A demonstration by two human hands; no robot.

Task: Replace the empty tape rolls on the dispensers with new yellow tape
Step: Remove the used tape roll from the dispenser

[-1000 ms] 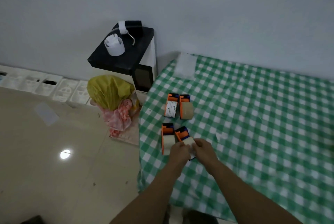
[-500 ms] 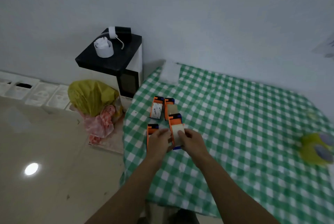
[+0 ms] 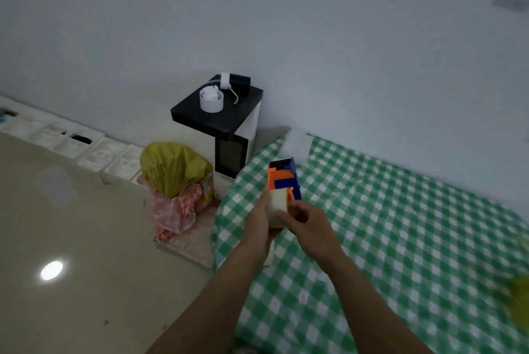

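— Since half a second back we've lifted the dispenser (image 3: pixel 283 179) off the tabletop (image 3: pixel 400 225); it's up above the tabletop's left edge now, orange-and-blue end pointing away.
— Our left hand (image 3: pixel 259 222) wraps its left side, and our right hand (image 3: pixel 307 223) pinches the pale tape roll (image 3: pixel 277 205) seated in it.
— Left of the tabletop, on the floor, we see a yellow bag (image 3: pixel 171 167).
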